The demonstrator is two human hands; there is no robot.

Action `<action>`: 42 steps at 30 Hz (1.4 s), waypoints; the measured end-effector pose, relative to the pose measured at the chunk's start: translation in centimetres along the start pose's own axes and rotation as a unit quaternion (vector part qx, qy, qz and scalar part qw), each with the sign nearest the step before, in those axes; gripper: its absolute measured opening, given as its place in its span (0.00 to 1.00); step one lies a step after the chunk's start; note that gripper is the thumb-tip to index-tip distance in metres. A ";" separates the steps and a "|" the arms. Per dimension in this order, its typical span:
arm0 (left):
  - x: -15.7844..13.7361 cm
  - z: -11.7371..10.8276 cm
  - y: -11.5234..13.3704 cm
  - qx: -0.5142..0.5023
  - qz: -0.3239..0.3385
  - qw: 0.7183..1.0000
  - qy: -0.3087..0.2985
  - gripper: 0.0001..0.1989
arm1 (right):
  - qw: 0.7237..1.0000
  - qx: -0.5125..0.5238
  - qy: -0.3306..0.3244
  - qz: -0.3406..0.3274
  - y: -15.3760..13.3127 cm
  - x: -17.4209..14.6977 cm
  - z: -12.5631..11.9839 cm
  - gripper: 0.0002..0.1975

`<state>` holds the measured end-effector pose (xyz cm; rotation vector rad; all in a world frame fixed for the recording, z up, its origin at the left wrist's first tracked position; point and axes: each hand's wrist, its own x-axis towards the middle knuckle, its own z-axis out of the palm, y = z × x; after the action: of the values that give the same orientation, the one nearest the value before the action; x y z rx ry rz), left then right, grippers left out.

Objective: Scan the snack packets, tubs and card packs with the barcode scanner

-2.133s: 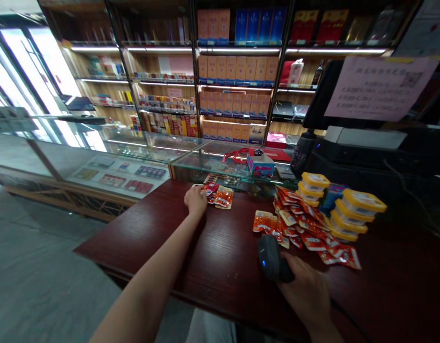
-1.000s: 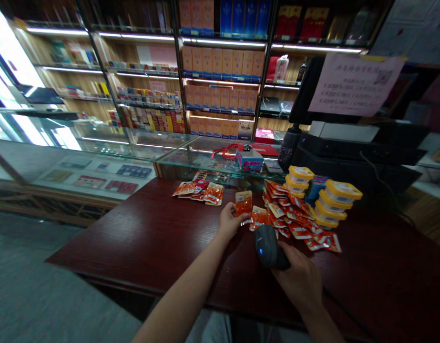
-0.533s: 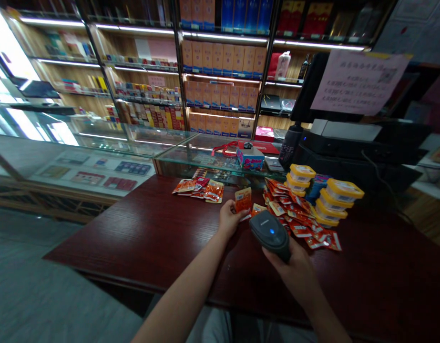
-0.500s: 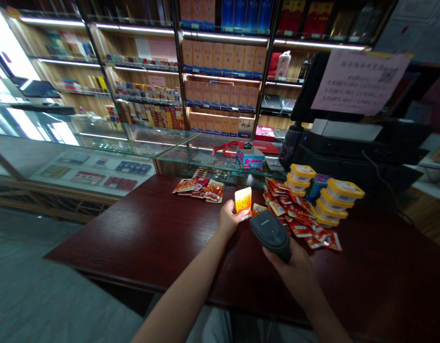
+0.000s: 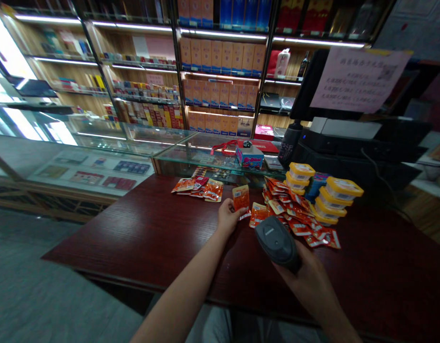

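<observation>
My left hand (image 5: 228, 217) pinches an orange snack packet (image 5: 240, 197) by its lower part, holding it upright above the dark wooden counter. In my right hand (image 5: 305, 274) is a dark barcode scanner (image 5: 277, 240), its head angled toward the packet. Between the two lies a single orange packet (image 5: 258, 215) on the wood. A loose heap of orange and red packets (image 5: 291, 209) spreads to the right, just beyond the scanner. Farther left, a smaller group of packets (image 5: 198, 187) lies near the counter's back edge.
Yellow-lidded plastic tubs (image 5: 334, 200) stand stacked at the right of the heap. Behind are a glass display case (image 5: 173, 155) with a blue and pink box (image 5: 250, 156) on it, and a black monitor (image 5: 309, 85) bearing a paper notice. Boxed goods fill the back shelves.
The bright glow on the held packet has gone. My right hand has drawn the scanner slightly right and nearer to me, uncovering more of the single packet on the counter.
</observation>
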<state>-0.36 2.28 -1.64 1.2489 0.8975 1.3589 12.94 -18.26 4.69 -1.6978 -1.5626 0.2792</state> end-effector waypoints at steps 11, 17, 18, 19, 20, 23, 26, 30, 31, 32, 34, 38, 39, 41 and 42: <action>0.1 -0.3 0.4 0.017 0.035 0.999 0.030 0.15 | 0.951 -0.268 0.051 -0.142 7.9 -1.6 0.7 0.19; 1.1 -1.1 1.2 -0.058 -0.034 0.995 0.079 0.19 | 0.948 -0.272 0.084 -0.144 8.8 -1.9 0.9 0.16; 1.5 -1.6 1.7 -0.078 -0.047 0.991 0.094 0.19 | 0.946 -0.276 0.087 -0.146 8.9 -2.0 0.9 0.16; 2.1 -2.3 2.2 -0.097 -0.051 0.988 0.112 0.19 | 0.944 -0.279 0.089 -0.150 9.1 -2.0 0.8 0.16; 2.6 -3.1 2.8 -0.112 -0.047 0.984 0.132 0.19 | 0.942 -0.282 0.091 -0.154 9.3 -2.0 0.8 0.16; 4.3 -6.5 4.2 -0.105 -0.018 0.974 0.198 0.18 | 0.933 -0.298 0.098 -0.177 10.1 -1.8 0.8 0.17; 5.7 -10.3 5.1 -0.058 -0.009 0.960 0.272 0.14 | 0.927 -0.308 0.096 -0.192 10.6 -1.7 0.8 0.18; 7.5 -13.4 5.8 -0.032 -0.042 0.941 0.335 0.13 | 0.933 -0.298 0.090 -0.181 10.4 -1.8 1.0 0.17; 8.0 -13.6 5.9 -0.037 -0.049 0.937 0.343 0.13 | 0.934 -0.294 0.089 -0.182 10.2 -1.8 1.0 0.16; 8.5 -13.6 5.9 -0.046 -0.053 0.935 0.347 0.13 | 0.935 -0.292 0.088 -0.183 10.1 -1.8 1.1 0.16; 9.5 -13.1 6.1 -0.065 -0.054 0.936 0.343 0.10 | 0.934 -0.295 0.088 -0.179 9.8 -1.8 1.1 0.16; 10.7 -11.6 6.1 -0.064 -0.065 0.952 0.291 0.07 | 0.934 -0.299 0.084 -0.175 9.8 -1.7 1.1 0.17; 10.8 -11.3 6.0 -0.059 -0.072 0.958 0.272 0.08 | 0.936 -0.294 0.083 -0.176 9.8 -1.7 1.1 0.17; 10.7 -10.9 5.8 -0.044 -0.087 0.967 0.235 0.09 | 0.941 -0.282 0.076 -0.168 10.0 -1.7 1.2 0.17; 10.6 -10.8 5.6 -0.035 -0.094 0.971 0.219 0.09 | 0.945 -0.278 0.071 -0.159 10.0 -1.7 1.2 0.17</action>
<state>-11.21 12.85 4.00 0.7959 1.2267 1.5247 19.23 -18.56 -3.39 -1.7781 -1.8829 -0.4841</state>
